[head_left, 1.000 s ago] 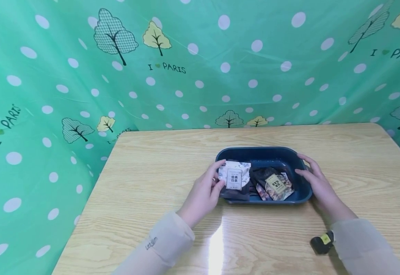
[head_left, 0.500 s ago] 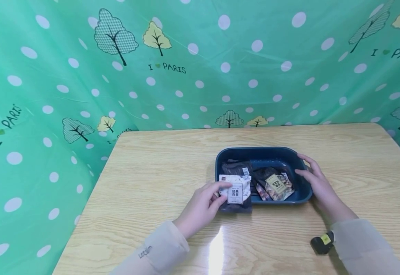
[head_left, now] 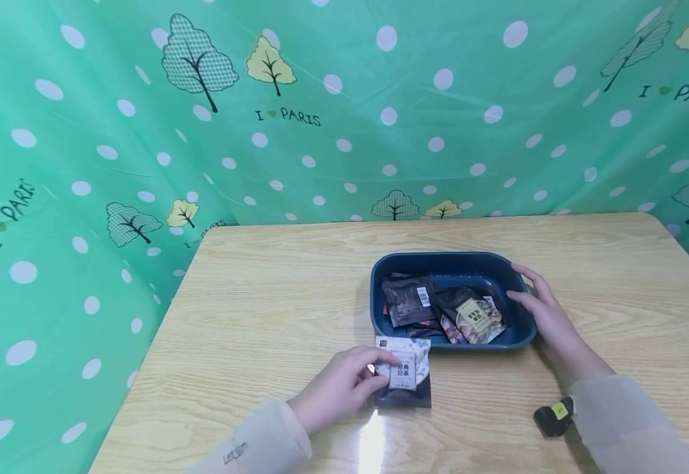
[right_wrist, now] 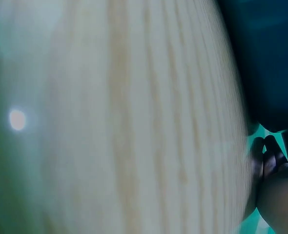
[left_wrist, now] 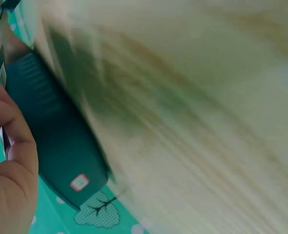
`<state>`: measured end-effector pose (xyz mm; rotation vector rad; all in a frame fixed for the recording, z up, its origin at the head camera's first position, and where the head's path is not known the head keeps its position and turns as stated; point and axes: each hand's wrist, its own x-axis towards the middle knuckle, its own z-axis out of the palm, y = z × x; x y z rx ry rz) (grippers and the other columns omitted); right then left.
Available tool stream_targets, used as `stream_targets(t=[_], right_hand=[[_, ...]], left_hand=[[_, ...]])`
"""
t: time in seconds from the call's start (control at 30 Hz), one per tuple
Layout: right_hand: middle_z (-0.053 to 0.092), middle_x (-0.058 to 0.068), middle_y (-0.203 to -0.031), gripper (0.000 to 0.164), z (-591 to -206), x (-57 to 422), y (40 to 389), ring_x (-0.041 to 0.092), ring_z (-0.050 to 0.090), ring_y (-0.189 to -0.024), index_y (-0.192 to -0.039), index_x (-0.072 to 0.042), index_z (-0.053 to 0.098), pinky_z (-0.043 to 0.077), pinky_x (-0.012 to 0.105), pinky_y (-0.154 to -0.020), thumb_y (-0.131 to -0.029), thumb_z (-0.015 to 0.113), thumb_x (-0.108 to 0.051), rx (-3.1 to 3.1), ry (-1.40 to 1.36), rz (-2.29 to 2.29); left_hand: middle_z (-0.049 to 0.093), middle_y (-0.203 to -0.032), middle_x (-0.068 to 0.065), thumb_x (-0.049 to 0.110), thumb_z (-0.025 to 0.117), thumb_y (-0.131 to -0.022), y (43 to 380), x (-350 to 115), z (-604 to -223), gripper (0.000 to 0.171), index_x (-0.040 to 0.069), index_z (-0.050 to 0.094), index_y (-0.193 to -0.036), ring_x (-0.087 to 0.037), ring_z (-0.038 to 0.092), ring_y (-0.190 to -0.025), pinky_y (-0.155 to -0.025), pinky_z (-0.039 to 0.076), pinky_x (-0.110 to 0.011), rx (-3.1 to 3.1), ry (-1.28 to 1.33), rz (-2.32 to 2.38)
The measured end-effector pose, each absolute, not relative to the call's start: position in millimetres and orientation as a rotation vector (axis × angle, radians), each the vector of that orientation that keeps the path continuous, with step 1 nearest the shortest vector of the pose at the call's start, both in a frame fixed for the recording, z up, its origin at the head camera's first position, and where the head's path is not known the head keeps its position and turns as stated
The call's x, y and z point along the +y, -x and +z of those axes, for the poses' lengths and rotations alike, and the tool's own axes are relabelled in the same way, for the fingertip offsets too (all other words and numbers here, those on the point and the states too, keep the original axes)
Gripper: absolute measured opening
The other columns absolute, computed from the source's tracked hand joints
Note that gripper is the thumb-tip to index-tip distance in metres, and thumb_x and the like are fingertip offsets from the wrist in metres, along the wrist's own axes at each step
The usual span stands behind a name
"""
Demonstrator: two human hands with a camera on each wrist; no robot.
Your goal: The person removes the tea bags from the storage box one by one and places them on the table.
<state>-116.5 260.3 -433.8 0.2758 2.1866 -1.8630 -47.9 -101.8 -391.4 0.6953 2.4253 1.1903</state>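
My left hand point(head_left: 344, 385) pinches the left edge of a black packet of white tea point(head_left: 402, 372) with a white floral label. The packet is held in front of a dark blue plastic bin point(head_left: 454, 345), its top edge close to the bin's near rim. In the left wrist view the left hand point(left_wrist: 12, 165) grips the packet, seen edge-on beside the bin's outer wall point(left_wrist: 61, 131). My right hand point(head_left: 549, 319) holds the bin's right end, thumb over the rim; in the right wrist view its fingers point(right_wrist: 271, 156) lie by the bin's wall.
Inside the bin lie a black packet point(head_left: 408, 301) with a barcode, and another packet with a yellowish label point(head_left: 479, 319). A black device with a yellow sticker point(head_left: 554, 418) is at the right wrist. The wooden table point(head_left: 273, 296) backs onto a green curtain point(head_left: 344, 131).
My left hand has brought the tea packet from over the bin's left part toward me, past the near rim. The barcoded packet beneath now shows. My right hand stays on the bin.
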Motion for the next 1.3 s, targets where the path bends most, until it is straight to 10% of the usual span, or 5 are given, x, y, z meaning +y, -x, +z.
stream_targets(t=[0.3,0.53,0.8,1.03,1.3], right_hand=[[-0.009,0.013,-0.167,0.059,-435.5,261.8,118.5,0.042,0.001,-0.152,-0.156,-0.046,0.013,0.029,0.048,-0.117,-0.105,0.043,-0.039,2.195,-0.289,-1.82],[-0.008,0.015,-0.166,0.059,-435.7,261.5,118.1,0.044,0.004,-0.151,-0.156,-0.045,0.012,0.027,0.053,-0.117,-0.105,0.043,-0.039,2.197,-0.279,-1.82],[-0.006,0.018,-0.166,0.059,-435.9,261.3,117.1,0.043,0.007,-0.15,-0.156,-0.045,0.014,0.041,0.009,-0.08,-0.105,0.044,-0.039,2.203,-0.265,-1.838],[-0.015,0.011,-0.166,0.06,-435.5,259.9,117.4,0.038,-0.013,-0.151,-0.156,-0.044,0.014,0.011,0.062,-0.118,-0.105,0.045,-0.037,2.176,-0.276,-1.879],[-0.012,0.013,-0.166,0.059,-435.0,260.4,118.1,0.04,-0.005,-0.152,-0.155,-0.046,0.013,0.025,0.046,-0.118,-0.105,0.044,-0.039,2.193,-0.28,-1.842]], left_hand=[[0.051,-0.071,0.013,0.014,0.067,-0.093,44.4,-108.2,-398.0,0.026,0.02,0.067,-0.119,0.004,0.046,-0.061,-0.064,0.042,-0.016,2.453,-0.689,0.978],[0.071,-0.107,0.002,0.019,0.069,-0.092,44.6,-108.8,-399.3,0.036,0.021,0.066,-0.127,-0.003,0.058,-0.087,-0.081,0.049,-0.024,2.543,-0.682,0.738],[0.072,-0.108,0.003,0.017,0.07,-0.09,45.8,-107.9,-396.1,0.039,0.023,0.065,-0.128,-0.002,0.053,-0.077,-0.076,0.048,-0.024,2.57,-0.667,0.641],[0.068,-0.099,0.001,0.021,0.071,-0.089,44.2,-105.2,-397.8,0.041,0.023,0.064,-0.129,-0.005,0.052,-0.078,-0.073,0.047,-0.025,2.603,-0.61,0.544],[0.062,-0.087,0.003,0.02,0.072,-0.087,44.9,-107.6,-398.7,0.044,0.02,0.062,-0.13,-0.005,0.047,-0.07,-0.064,0.042,-0.022,2.629,-0.65,0.534]])
